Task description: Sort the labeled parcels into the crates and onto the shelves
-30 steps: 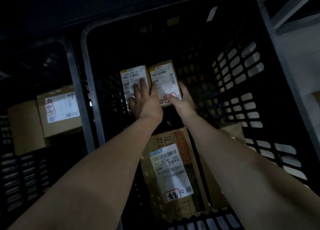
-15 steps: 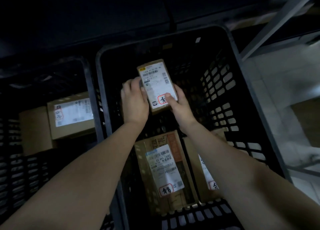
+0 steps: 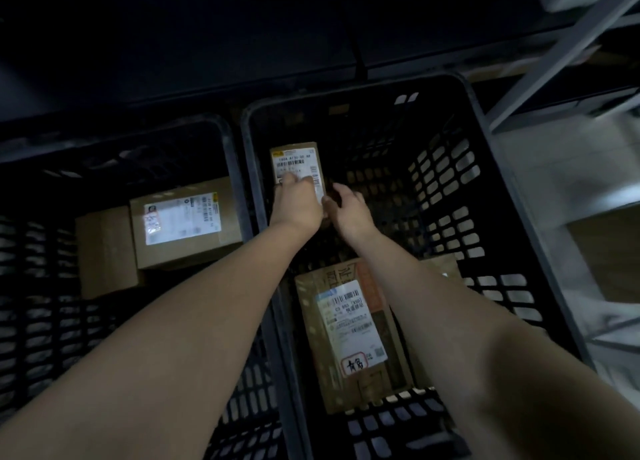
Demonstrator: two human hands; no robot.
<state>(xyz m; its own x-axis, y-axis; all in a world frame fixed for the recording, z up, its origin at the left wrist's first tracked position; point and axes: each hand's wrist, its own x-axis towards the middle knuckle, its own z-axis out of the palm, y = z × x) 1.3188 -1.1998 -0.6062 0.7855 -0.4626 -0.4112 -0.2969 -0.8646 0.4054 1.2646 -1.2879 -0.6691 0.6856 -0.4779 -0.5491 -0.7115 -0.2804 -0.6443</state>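
A small brown parcel point(image 3: 297, 163) with a white barcode label sits deep in the right black crate point(image 3: 483, 127), close to its left wall. My left hand point(image 3: 298, 205) covers the parcel's lower half and grips it, fingers curled over the label. My right hand point(image 3: 348, 212) is just to the right of the parcel. Its thumb is at the parcel's lower right edge and its fingers are loosely curled, holding nothing. A long labeled parcel point(image 3: 349, 328) with a red-framed mark lies flat at the crate's near end.
The left black crate point(image 3: 227, 141) holds a labeled carton point(image 3: 183, 222) and a plain carton point(image 3: 104, 250). A grey metal shelf frame point(image 3: 561, 54) rises at the right over a pale floor. Another carton edge point(image 3: 440, 265) peeks out behind my right forearm.
Two small parcels lay side by side, then came together in both hands. Now my left hand holds the parcel near the crate's left wall and my right hand has come off it.
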